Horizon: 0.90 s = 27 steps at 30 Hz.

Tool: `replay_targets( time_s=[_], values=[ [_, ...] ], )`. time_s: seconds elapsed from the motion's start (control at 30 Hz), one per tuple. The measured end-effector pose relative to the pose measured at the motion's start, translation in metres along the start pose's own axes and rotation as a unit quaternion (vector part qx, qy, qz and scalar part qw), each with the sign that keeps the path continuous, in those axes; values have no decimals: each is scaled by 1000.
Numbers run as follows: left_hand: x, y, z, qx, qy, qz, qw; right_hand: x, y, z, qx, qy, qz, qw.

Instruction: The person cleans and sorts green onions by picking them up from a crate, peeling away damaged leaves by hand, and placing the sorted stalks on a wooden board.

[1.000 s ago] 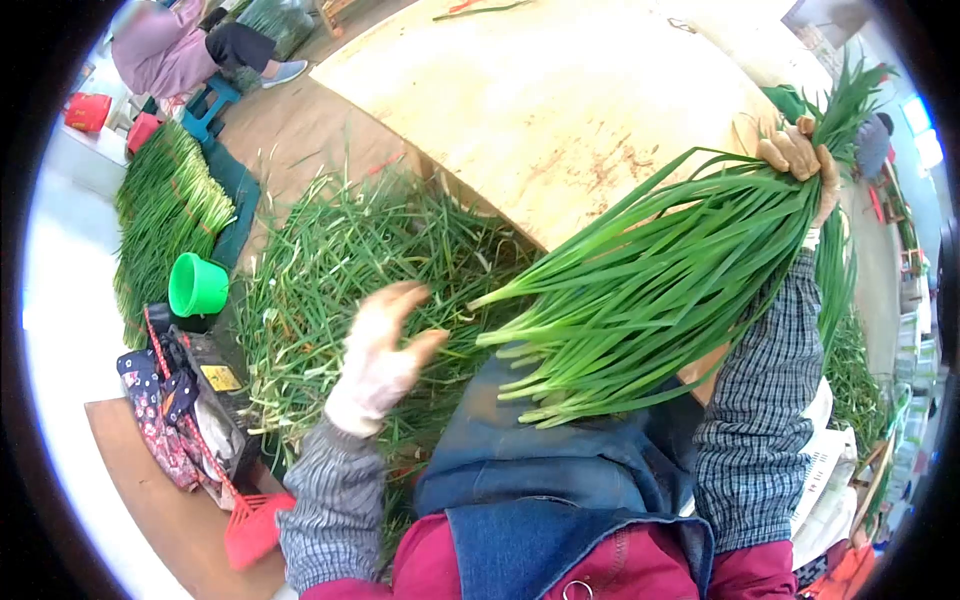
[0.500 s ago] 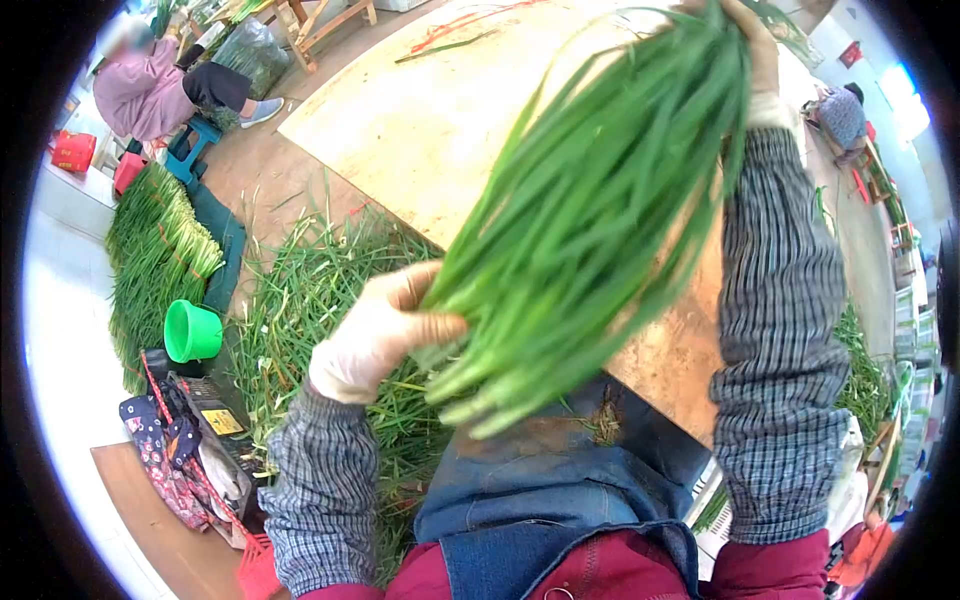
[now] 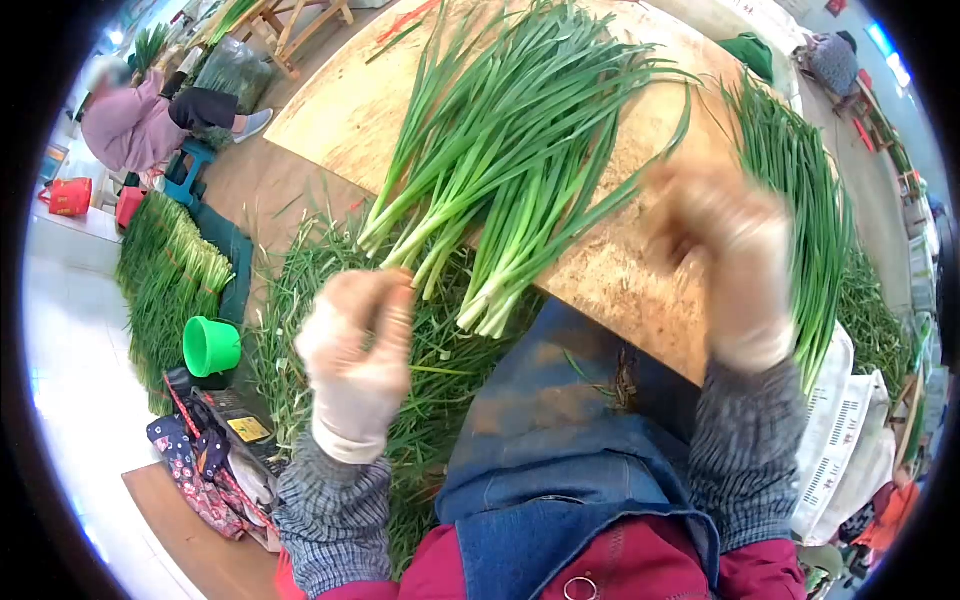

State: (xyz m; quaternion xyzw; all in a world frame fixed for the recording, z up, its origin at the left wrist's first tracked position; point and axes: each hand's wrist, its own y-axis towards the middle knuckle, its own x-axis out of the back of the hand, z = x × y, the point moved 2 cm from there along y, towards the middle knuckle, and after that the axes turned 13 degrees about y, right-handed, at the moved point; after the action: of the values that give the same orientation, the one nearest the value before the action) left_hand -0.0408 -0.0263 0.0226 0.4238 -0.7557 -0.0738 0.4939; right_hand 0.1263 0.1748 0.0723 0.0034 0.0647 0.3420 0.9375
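Note:
A loose bunch of garlic chives (image 3: 500, 150) lies fanned out on the wooden board (image 3: 650, 300), its pale stem ends hanging over the near edge. My gloved left hand (image 3: 355, 350) is just below those stem ends, thumb and fingers pressed together. Whatever is between its fingertips is hidden or too small to make out. My gloved right hand (image 3: 725, 250) is over the right side of the board, smeared by motion, with its fingers curled in. Beside it, at the board's right edge, another pile of long chives (image 3: 800, 220) hangs down.
Loose leaves (image 3: 320, 290) heap up below the board on the left. A green bucket (image 3: 211, 346), a black crate (image 3: 235, 425) and stacked chives (image 3: 170, 290) are farther left. A seated person (image 3: 135, 120) is at the upper left, another person (image 3: 832, 65) at the upper right.
The chives that both hands held up in the air now lie on the board, let go. My right hand has come down and nearer to me; the left has moved slightly down and left.

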Motion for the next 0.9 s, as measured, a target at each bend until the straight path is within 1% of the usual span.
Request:
replay_targets(
  time_s=[0.07,0.13,0.17,0.2,0.23,0.27,0.33,0.37,0.5,0.6,0.63,0.67,0.73,0.77,0.8,0.83,0.87,0.9],
  values=[
    [-10,-8,-15,-49,34,62,996,-16,-33,-36,-174,50,5,983],
    [-23,-10,-25,-55,149,98,982,-21,-48,-69,-267,106,1,958],
    [-31,-10,-24,-30,150,148,977,-25,-50,-77,-269,121,-6,955],
    [-36,-9,-24,-26,142,182,973,-28,-52,-84,-271,136,-13,953],
    [-46,-15,-15,30,52,194,979,-30,-54,-91,-279,134,-14,951],
    [-51,-14,-12,88,-38,203,974,-34,-55,-96,-278,152,-23,948],
    [-50,-14,-13,182,-122,228,949,-37,-57,-96,-284,209,-40,935],
    [-47,-14,-16,181,-114,210,954,-36,-58,-96,-283,219,-37,933],
    [-36,-12,-33,98,-34,167,981,-30,-56,-91,-266,266,-17,926],
    [-32,-10,-50,-65,48,52,995,-28,-53,-81,-252,292,-20,923],
    [-32,-9,-57,-101,54,30,993,-28,-51,-80,-248,298,-27,921],
    [-31,-11,-64,-113,42,38,992,-28,-49,-78,-243,305,-34,920],
    [-32,-17,-70,-77,-18,82,994,-26,-46,-78,-262,313,-43,912],
    [-37,-24,-68,-14,-77,110,991,-26,-45,-81,-267,323,-51,907],
    [-38,-24,-66,85,-143,171,971,-26,-45,-84,-271,333,-58,901],
    [-38,-24,-64,183,-206,227,934,-25,-46,-88,-269,332,-54,903],
    [-38,-25,-64,278,-266,279,880,-22,-47,-89,-264,316,-49,910],
    [-37,-23,-63,319,-311,311,840,-20,-47,-90,-259,299,-43,917]
  ],
)
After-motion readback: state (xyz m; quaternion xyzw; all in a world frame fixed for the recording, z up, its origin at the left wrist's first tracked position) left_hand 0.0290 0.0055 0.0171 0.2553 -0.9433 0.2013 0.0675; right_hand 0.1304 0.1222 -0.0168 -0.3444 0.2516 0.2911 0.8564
